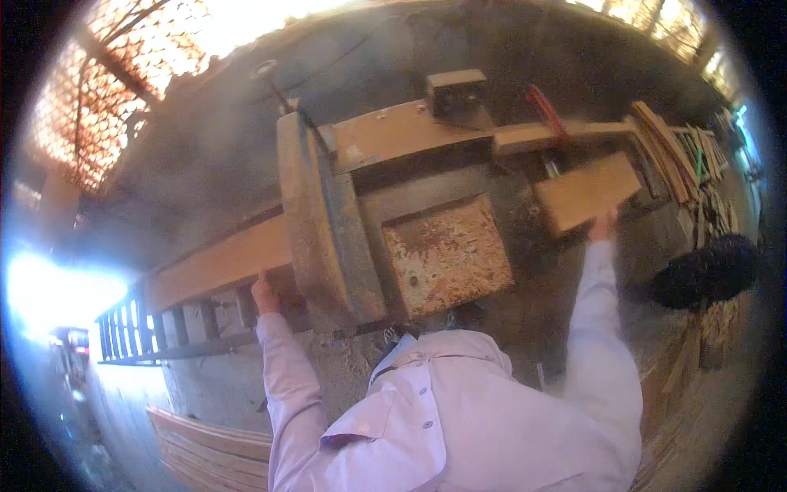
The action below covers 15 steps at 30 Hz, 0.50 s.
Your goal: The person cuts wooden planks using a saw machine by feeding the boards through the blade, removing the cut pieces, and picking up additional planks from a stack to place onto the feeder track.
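Note:
A long, light-brown plank (217,261) runs along the roller stand at left, up to a worn upright machine housing (316,217). My left hand (265,293) grips its near edge, close to the housing, with the fingers partly hidden. On the right, my right hand (604,225) holds the near edge of a short, wide wooden board (588,193), slightly blurred. That board lies tilted over the machine's right end. Between my hands is a square metal plate (451,254), rusty and covered with wood chips.
A small box (457,94) sits on the machine's back ledge, with a red bar (547,113) to its right. Wood strips (664,152) are piled at far right, near a dark fuzzy shape (707,271). Stacked boards (213,447) lie on the floor at lower left.

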{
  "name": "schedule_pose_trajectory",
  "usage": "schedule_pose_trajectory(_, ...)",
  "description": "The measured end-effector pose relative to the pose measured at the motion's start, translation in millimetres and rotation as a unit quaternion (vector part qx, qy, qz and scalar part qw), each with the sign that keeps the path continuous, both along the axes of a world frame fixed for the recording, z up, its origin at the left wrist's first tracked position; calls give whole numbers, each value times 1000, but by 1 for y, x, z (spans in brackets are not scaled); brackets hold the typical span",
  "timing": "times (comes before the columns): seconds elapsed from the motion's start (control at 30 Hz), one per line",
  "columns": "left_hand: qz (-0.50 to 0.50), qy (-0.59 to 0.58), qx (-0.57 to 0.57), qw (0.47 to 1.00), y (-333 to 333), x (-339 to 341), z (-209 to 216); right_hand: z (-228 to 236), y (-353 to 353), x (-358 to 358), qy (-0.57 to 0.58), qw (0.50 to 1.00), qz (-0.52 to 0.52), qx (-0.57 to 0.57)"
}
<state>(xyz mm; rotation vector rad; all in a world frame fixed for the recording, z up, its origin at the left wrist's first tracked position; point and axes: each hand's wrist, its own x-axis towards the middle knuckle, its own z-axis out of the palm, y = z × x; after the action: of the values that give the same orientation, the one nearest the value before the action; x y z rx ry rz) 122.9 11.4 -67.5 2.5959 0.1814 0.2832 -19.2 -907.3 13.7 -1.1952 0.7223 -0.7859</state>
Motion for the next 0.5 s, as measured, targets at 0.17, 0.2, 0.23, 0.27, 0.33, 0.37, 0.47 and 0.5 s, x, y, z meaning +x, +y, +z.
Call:
schedule_pose_trajectory(0.17,34,54,89,994,-4,-18,44,1,97,20,175,879,64,-439)
schedule_pose_trajectory(0.2,41,20,95,994,2,-11,39,1,127,14,217,852,125,-459)
schedule_pose_trajectory(0.23,49,18,101,993,13,-2,32,-3,150,8,257,820,185,-477)
schedule_pose_trajectory(0.27,33,-51,82,995,30,2,22,-11,165,4,246,821,197,-475)
schedule_pose_trajectory(0.33,31,-83,42,995,68,-2,7,-29,197,7,263,762,170,-567)
schedule_pose_trajectory(0.37,38,-48,12,998,80,1,1,-29,205,11,250,764,185,-565)
schedule_pose_trajectory(0.47,160,6,21,987,68,13,-15,-22,210,7,312,723,147,-599)
schedule_pose_trajectory(0.5,260,-44,-319,910,64,15,-14,-20,212,13,324,716,149,-600)
